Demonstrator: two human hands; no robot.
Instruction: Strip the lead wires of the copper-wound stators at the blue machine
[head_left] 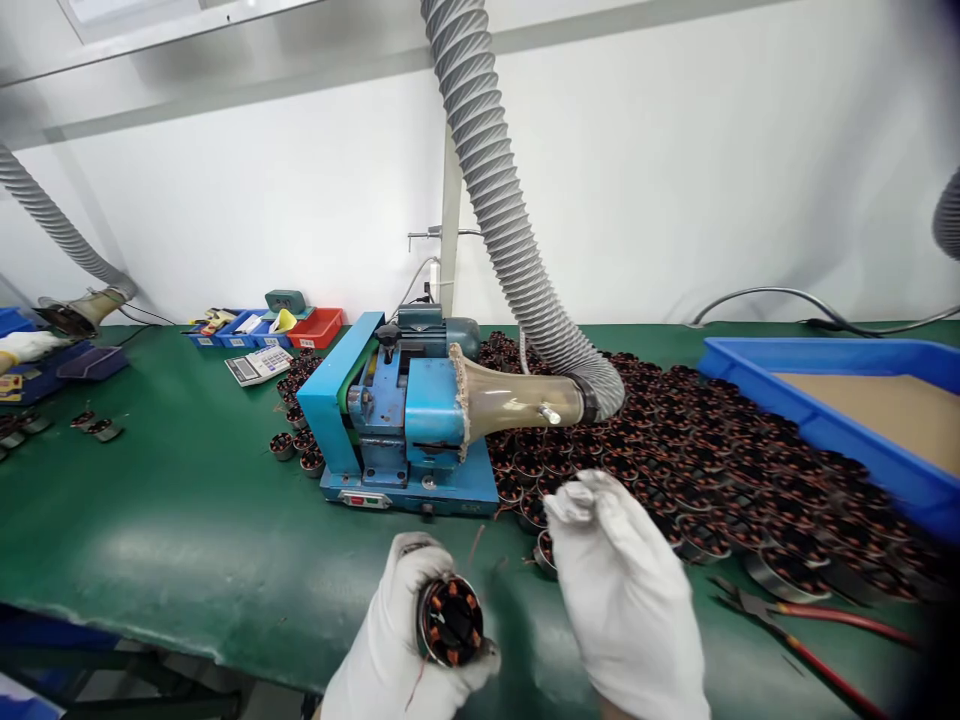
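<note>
White gloves cover both hands. My left hand [409, 635] is closed round a motor stator [451, 622], a round metal ring with dark inner poles and copper windings facing up toward me. A thin reddish wire hangs from it over the glove. To its right, my right hand [622, 590] is raised with thumb and fingertips pinched together; what they hold, if anything, is hidden. Another stator [545, 552] stands on the table just left of that hand. Beyond both hands sits a blue belt-driven machine [409, 420] with a translucent funnel [525, 400] on its right side.
A mass of similar stators [697, 460] spreads across the green table [210, 520]. Red-handled pliers [780, 610] lie at the right, a blue tray [825, 400] behind. A ribbed hose [510, 200] drops to the funnel. A calculator [259, 366] and red bin [319, 327] stand at the left.
</note>
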